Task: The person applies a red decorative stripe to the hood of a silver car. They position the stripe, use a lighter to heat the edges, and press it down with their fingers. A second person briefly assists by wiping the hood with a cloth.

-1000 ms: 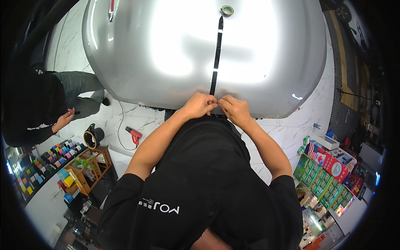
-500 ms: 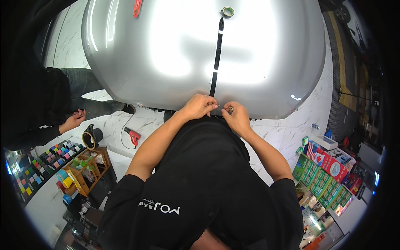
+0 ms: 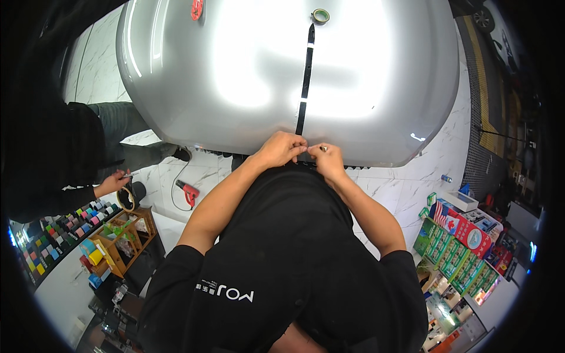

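Observation:
A silver car hood (image 3: 188, 112) spreads out in front of me. Down its middle runs a long narrow black strip (image 3: 305, 88), with short white bands across it. My left hand (image 3: 280, 149) rests by the strip's near end at the hood's front edge, fingers pinched together. Close beside it, my right hand (image 3: 328, 161) is pinched too, its fingertips almost touching the left ones. A small metallic object (image 3: 323, 149) shows between the right fingers; its kind is too small to tell. Whatever the left fingertips pinch is hidden.
A roll of green tape (image 3: 320, 16) and a red tool (image 3: 197, 9) lie on the hood. A red heat gun (image 3: 189, 193) is on the tiled floor to the left. Another person's hand (image 3: 112, 183) holds something thin there. Stacked green boxes (image 3: 450, 253) stand at the right.
My right hand has shifted left and slightly up, closer to my left hand, which stays nearly in place. The other person's hand has moved a little right and down.

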{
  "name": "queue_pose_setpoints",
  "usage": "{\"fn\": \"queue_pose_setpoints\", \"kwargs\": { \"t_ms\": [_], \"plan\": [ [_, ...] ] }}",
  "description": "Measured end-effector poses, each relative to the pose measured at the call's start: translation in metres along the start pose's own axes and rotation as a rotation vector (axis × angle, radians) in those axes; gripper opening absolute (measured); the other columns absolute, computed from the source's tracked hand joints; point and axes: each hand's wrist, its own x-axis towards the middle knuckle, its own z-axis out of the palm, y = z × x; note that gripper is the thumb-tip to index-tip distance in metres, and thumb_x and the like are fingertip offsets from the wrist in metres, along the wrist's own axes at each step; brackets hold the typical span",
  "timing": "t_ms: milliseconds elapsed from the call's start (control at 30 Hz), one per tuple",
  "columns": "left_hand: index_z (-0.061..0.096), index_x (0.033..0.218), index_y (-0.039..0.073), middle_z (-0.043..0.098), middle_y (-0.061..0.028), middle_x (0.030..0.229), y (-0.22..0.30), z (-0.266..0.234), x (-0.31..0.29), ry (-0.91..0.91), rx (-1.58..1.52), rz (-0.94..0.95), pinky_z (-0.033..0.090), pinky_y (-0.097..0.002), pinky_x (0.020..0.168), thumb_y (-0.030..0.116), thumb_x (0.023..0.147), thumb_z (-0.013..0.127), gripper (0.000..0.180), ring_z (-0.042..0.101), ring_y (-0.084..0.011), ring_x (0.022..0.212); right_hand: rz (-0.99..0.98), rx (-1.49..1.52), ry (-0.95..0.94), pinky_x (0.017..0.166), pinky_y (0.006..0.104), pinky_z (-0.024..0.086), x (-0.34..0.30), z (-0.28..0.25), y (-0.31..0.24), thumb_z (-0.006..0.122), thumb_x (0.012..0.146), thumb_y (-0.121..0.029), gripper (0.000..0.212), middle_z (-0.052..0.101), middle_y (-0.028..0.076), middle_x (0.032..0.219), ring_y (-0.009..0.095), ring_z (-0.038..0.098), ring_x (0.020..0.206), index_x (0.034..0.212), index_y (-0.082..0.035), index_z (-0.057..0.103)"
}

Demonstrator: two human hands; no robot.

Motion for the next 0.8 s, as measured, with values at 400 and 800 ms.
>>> {"fn": "queue_pose_setpoints", "kwargs": {
  "t_ms": [400, 800],
  "plan": [
    [0.077, 0.116, -0.002, 0.076, -0.0074, 0.082, 0.001, -0.001, -0.002, 0.006, -0.034, -0.001, 0.056, -0.032, 0.065, 0.019, 0.109, 0.074, 0.022, 0.074, -0.0141, 0.068, -0.754, -0.48, 0.244, 0.063, 0.0358, 0.058, -0.015, -0.018, -0.014, 0.082, 0.092, -0.004, 0.021, 0.074, 0.007, 0.102, 0.025, 0.075, 0.077, 0.112, -0.008, 0.077],
    [0.078, 0.117, -0.001, 0.075, -0.0068, 0.08, 0.007, -0.002, -0.003, -0.006, -0.043, -0.043, 0.054, -0.0329, 0.064, 0.018, 0.109, 0.074, 0.021, 0.073, -0.0141, 0.068, 0.131, 0.181, 0.092, 0.052, 0.0295, 0.046, 0.002, 0.009, -0.003, 0.073, 0.098, -0.006, 0.004, 0.069, 0.003, 0.087, 0.015, 0.061, 0.059, 0.096, -0.003, 0.073]
  ]
}}
